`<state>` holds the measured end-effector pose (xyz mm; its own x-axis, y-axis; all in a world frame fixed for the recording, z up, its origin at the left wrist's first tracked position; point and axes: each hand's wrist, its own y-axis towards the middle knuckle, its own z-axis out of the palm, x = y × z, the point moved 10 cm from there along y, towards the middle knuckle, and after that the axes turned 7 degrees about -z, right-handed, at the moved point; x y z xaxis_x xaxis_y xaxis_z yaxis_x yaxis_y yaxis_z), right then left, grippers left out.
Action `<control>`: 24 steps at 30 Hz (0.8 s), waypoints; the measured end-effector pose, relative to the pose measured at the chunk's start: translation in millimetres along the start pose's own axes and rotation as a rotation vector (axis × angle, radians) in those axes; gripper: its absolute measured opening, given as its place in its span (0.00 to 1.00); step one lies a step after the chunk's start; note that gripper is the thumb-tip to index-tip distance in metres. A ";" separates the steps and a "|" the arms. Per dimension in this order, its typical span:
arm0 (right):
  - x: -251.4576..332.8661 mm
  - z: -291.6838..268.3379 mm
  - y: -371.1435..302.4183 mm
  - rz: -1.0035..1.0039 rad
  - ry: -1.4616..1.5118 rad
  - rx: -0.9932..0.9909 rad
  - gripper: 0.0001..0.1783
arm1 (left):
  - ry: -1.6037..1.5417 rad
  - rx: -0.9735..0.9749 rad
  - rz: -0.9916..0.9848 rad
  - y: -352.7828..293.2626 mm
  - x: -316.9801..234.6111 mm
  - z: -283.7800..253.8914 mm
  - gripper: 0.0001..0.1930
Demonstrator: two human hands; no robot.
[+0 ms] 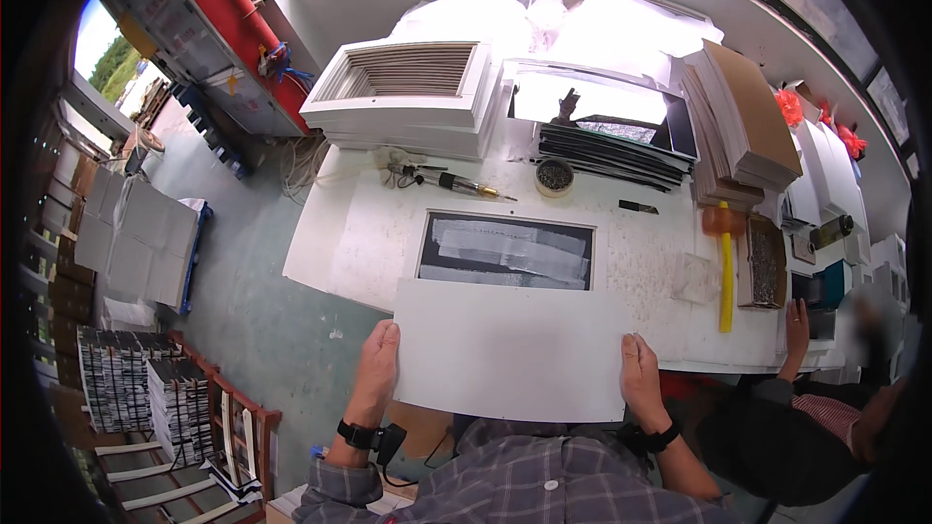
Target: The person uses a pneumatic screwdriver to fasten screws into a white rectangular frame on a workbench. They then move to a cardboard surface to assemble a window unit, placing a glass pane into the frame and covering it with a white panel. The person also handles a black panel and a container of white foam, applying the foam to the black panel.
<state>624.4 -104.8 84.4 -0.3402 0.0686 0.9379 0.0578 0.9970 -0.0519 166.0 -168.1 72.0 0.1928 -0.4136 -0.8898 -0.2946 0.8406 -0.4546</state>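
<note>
A blank white rectangular panel (pixel 510 354) is held nearly level in front of me, between both hands. My left hand (pixel 377 364) grips its left edge, thumb on top. At the right edge, my right hand (pixel 641 378) pinches it the same way. Just beyond, on the white worktable (pixel 340 233), lies a white frame (pixel 422 245) around a dark sheet (pixel 510 250) with broad, whitish streaks. The panel covers the near side of this frame; whether the two touch, I cannot tell. The fingers under the panel are hidden.
Behind the frame lie an electric screwdriver (pixel 466 184), a round tub of small dark pieces (pixel 554 178) and a small dark tool (pixel 638 206). Stacked white frames (pixel 398 116) and mirror-like sheets (pixel 607 107) stand farther back. Rightward are a yellow-handled mallet (pixel 725 272) and a co-worker's hand (pixel 797 325).
</note>
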 end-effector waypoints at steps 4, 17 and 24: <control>-16.3 23.5 9.9 0.299 0.459 0.079 0.28 | -0.141 0.053 -0.094 34.1 1.4 16.9 0.18; -8.8 35.5 120.6 0.132 -0.029 -0.029 0.35 | 0.380 -0.096 0.117 142.5 -34.6 19.7 0.19; -27.4 48.3 153.5 0.151 0.054 -0.076 0.31 | 0.600 -0.296 0.278 175.5 -31.6 -26.2 0.20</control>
<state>597.3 48.2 34.2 -0.2714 0.2135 0.9385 0.1763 0.9696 -0.1696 83.7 -16.7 19.3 -0.4484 -0.3906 -0.8040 -0.5155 0.8478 -0.1243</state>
